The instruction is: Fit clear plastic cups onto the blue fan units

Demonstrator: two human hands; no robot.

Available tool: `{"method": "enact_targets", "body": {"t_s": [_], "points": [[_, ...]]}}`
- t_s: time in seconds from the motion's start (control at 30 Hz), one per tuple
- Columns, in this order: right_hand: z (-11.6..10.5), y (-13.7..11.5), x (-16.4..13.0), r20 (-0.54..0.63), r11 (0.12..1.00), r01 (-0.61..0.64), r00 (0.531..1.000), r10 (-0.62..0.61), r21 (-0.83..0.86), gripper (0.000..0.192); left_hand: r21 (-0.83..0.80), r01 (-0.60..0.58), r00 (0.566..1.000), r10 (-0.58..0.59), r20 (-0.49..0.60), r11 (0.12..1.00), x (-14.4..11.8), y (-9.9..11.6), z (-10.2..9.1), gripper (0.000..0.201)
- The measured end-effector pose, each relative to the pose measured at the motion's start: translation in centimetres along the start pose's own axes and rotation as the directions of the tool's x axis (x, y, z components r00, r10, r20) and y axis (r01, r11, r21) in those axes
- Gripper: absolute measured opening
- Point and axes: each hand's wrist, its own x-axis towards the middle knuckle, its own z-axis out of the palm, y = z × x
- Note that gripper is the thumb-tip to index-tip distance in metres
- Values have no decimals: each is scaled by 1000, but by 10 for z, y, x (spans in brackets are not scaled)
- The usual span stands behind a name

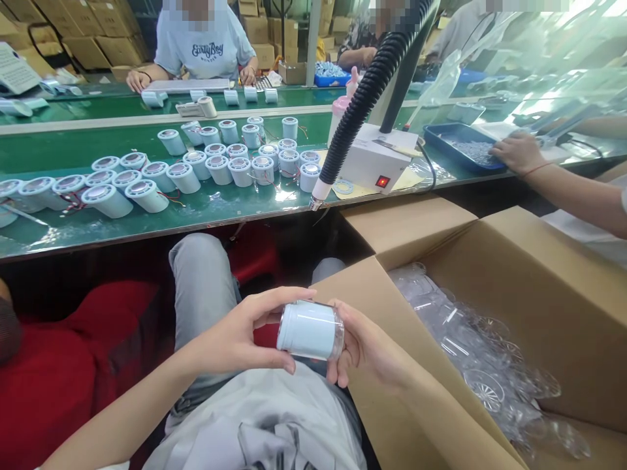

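Above my lap I hold a light-blue cylinder in a clear plastic cover [311, 329], lying on its side. My left hand [255, 329] grips its left end, thumb below and fingers over the top. Around the right end, where the clear rim shows, my right hand [357, 343] is closed with its fingers curled. On the green bench ahead stand several similar light-blue cylinders [240, 171], many with thin red and dark wires.
At right, an open cardboard box [533, 281] holds clear plastic covers [484, 385]. A black flexible hose [365, 108] rises beside a white box with a red switch [375, 163]. A blue tray [465, 147] has a co-worker's hand [519, 153] at it. Another person sits across the bench.
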Motion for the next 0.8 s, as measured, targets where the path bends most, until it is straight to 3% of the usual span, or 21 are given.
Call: {"method": "enact_targets", "body": {"t_s": [0.2,0.37,0.8], "points": [[2,1,6,-9,1000,12,1000,-12,17,41,205,-160,982,177,-67,966,-3,-10,-4,69],[1,0,10,2,999,44,999,-44,21,40,311,-279,943,320,-91,909,-5,-19,-5,69],[6,-10,22,-58,994,-24,998,30,105,44,418,-429,859,504,-85,801,6,-27,-17,66]]}}
